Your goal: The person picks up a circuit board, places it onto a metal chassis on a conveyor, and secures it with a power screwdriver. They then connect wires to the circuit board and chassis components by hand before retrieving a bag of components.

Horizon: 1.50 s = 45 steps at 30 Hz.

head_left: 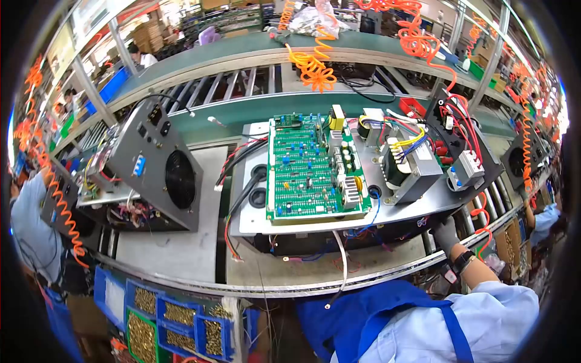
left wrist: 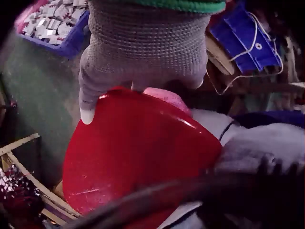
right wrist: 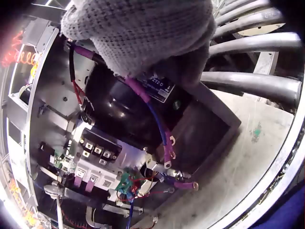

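My right hand [head_left: 446,236], in a grey knit glove, reaches low at the right end of an open metal chassis [head_left: 339,239]. In the right wrist view its curled fingers lie around blue cables with purple sleeves [right wrist: 138,89]; ring lugs [right wrist: 167,163] hang at their loose ends. A black cylindrical part is behind them. My left hand [left wrist: 145,52] shows only in the left wrist view, gloved, at the rim of a red plastic container [left wrist: 138,152]. Its fingertips are hidden behind that rim, so I cannot tell whether they hold anything. A pink piece [left wrist: 167,101] shows beside them.
A green circuit board [head_left: 302,169] and a transformer [head_left: 411,172] sit on the chassis top. Another unit with a fan [head_left: 180,179] stands left on the conveyor. Blue bins [head_left: 180,313] of brass parts are below the rail. Orange coiled hoses [head_left: 311,69] hang overhead.
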### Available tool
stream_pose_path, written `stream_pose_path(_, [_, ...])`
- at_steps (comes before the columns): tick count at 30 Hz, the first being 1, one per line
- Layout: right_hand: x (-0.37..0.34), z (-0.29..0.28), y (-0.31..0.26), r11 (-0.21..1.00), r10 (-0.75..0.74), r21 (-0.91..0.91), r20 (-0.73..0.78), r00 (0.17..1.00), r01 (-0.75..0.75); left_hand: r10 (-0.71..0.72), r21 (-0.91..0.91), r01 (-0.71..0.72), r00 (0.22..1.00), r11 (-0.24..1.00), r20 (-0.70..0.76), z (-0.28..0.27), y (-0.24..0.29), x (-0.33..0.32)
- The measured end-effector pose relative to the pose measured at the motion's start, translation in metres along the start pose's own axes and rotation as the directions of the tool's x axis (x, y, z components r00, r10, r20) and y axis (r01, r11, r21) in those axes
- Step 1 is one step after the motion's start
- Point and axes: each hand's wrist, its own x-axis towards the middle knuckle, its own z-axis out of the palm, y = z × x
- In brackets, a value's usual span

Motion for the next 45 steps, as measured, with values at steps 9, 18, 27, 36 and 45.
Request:
stream_pose_path(9, [-0.010, 0.004, -0.010, 0.995, -0.087, -0.046, 0.010, 0.996, 0.087, 0.245, 0.092, -0.275, 0.936, 0.957, 0.254, 0.034, 0.134, -0.056])
stream_pose_path(18, [-0.069, 0.006, -0.023, 0.906, -0.401, -0.197, -0.117, 0.909, 0.375, 0.698, 0.210, -0.934, 0.356, 0.289, 0.621, 0.218, 0.293, -0.122])
stream_pose_path(27, [-0.168, -0.070, 0.097, 0.990, -0.137, -0.050, -0.109, 0.985, 0.133, 0.485, -0.301, -0.646, 0.124, 0.701, 0.866, 0.222, 0.323, -0.206])
stream_pose_path(36, [-0.189, -0.063, 0.096, 0.997, -0.007, 0.070, -0.261, 0.965, 0.026, 0.710, -0.580, -0.410, 0.385, 0.704, 0.589, 0.251, 0.503, -0.169])
stream_pose_path(45, [-0.167, -0.054, 0.034, 0.986, -0.166, -0.023, -0.175, 0.970, 0.164, 0.716, -0.564, -0.441, 0.429, 0.698, 0.551, 0.215, 0.420, -0.189])
